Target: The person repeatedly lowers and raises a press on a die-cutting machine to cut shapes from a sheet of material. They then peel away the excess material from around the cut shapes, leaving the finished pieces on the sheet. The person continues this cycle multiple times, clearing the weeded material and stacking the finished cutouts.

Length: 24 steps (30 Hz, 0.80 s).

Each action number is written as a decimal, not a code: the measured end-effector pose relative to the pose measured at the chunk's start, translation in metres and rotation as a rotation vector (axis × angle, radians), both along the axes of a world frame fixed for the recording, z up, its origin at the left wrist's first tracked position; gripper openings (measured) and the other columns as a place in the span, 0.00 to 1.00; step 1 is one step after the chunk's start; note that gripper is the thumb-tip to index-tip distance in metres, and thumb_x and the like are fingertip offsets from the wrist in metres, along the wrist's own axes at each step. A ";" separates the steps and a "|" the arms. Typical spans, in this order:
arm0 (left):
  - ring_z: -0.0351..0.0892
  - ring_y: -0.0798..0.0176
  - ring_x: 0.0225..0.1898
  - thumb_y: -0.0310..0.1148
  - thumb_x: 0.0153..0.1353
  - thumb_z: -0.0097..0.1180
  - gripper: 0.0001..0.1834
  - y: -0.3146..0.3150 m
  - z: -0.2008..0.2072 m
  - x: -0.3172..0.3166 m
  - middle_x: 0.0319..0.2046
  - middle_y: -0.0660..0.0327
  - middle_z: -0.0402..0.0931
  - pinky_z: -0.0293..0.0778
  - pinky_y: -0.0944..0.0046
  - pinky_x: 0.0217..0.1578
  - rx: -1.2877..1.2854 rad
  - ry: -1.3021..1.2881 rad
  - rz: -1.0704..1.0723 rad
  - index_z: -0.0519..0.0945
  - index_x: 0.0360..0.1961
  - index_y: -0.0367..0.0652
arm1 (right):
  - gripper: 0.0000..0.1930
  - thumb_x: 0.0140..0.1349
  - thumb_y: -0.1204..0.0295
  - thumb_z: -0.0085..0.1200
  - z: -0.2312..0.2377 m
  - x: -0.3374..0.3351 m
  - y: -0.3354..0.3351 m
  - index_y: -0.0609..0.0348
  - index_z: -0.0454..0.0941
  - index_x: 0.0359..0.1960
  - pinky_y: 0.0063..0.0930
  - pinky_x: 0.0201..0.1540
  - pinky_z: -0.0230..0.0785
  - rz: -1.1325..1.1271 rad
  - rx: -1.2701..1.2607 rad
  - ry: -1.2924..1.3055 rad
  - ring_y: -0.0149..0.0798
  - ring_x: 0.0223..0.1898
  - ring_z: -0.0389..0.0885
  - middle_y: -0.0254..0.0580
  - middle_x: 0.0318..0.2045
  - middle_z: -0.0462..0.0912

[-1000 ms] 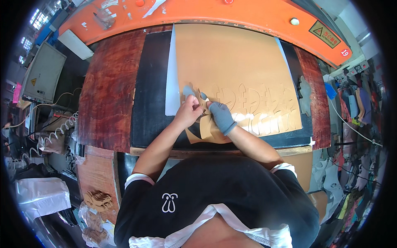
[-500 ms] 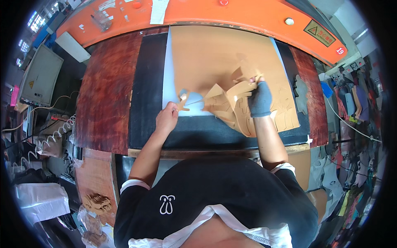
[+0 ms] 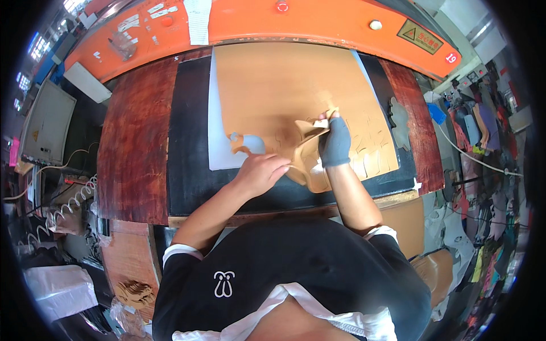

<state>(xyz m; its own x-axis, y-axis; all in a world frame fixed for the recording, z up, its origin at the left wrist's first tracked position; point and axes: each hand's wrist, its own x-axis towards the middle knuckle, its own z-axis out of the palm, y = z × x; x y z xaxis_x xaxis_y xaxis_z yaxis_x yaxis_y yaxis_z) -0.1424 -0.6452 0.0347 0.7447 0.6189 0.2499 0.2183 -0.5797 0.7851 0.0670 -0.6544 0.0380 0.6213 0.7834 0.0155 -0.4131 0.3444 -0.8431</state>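
Note:
A large tan leather-like sheet (image 3: 284,74) lies on a white board (image 3: 219,153), with cut outlines in its right part. My right hand (image 3: 336,142), in a dark fingerless glove, is closed on a bunch of curled cut tan pieces (image 3: 307,156) raised off the sheet. My left hand (image 3: 261,175) is bare, its fingers pressed together at the left edge of that bunch, pinching it. Beside the back of the left hand is a thin curved tan scrap (image 3: 238,143). The fingertips of both hands are partly hidden by the material.
An orange machine beam (image 3: 244,23) spans the far side. A grey metal cutting die or template (image 3: 399,122) lies right of the sheet. Reddish-brown boards (image 3: 136,136) flank the black bed (image 3: 190,113). Shaped pieces hang at the right, and a coiled hose (image 3: 74,199) is at the left.
My left hand has moved right, from the curved scrap to the bunch of pieces. My right hand still grips the bunch, which is now folded closer together. The whole view has shifted slightly.

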 end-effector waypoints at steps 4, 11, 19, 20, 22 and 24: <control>0.75 0.53 0.33 0.29 0.54 0.56 0.04 -0.023 -0.038 -0.033 0.25 0.58 0.74 0.70 0.55 0.36 0.122 0.239 -0.147 0.78 0.32 0.45 | 0.13 0.68 0.62 0.41 0.012 0.039 0.016 0.59 0.71 0.37 0.28 0.43 0.64 -0.102 0.131 0.093 0.34 0.34 0.70 0.38 0.31 0.72; 0.64 0.56 0.60 0.37 0.59 0.56 0.27 -0.017 -0.053 -0.059 0.57 0.48 0.64 0.62 0.63 0.57 -0.507 -0.047 -0.046 0.66 0.56 0.33 | 0.16 0.68 0.61 0.41 0.077 0.100 -0.043 0.63 0.72 0.43 0.27 0.45 0.67 -0.202 0.130 -0.237 0.33 0.40 0.74 0.39 0.36 0.75; 0.72 0.60 0.47 0.42 0.61 0.53 0.24 -0.011 -0.082 -0.017 0.45 0.53 0.72 0.67 0.65 0.47 -1.223 -0.139 0.405 0.69 0.52 0.36 | 0.09 0.62 0.67 0.48 -0.024 0.037 -0.056 0.62 0.74 0.32 0.38 0.36 0.68 -0.181 -0.181 -1.507 0.52 0.32 0.74 0.51 0.29 0.75; 0.74 0.61 0.43 0.42 0.61 0.54 0.22 -0.003 -0.087 -0.015 0.40 0.55 0.74 0.69 0.65 0.43 -1.372 -0.175 0.344 0.71 0.49 0.37 | 0.10 0.62 0.66 0.47 -0.043 0.021 -0.048 0.59 0.74 0.30 0.40 0.36 0.68 -0.050 -0.320 -1.595 0.52 0.32 0.74 0.49 0.27 0.76; 0.76 0.63 0.32 0.42 0.61 0.54 0.14 0.009 -0.095 -0.010 0.26 0.63 0.75 0.71 0.64 0.29 -1.509 -0.198 0.283 0.75 0.38 0.42 | 0.08 0.61 0.69 0.48 -0.066 0.003 -0.043 0.58 0.76 0.29 0.41 0.31 0.67 0.057 -0.109 -1.694 0.51 0.28 0.74 0.47 0.27 0.76; 0.76 0.64 0.32 0.41 0.60 0.54 0.13 0.014 -0.101 -0.005 0.25 0.64 0.75 0.70 0.64 0.27 -1.455 -0.157 0.198 0.75 0.37 0.42 | 0.08 0.61 0.70 0.49 -0.075 -0.004 -0.038 0.58 0.76 0.26 0.40 0.32 0.68 0.052 -0.136 -1.651 0.51 0.28 0.74 0.47 0.25 0.76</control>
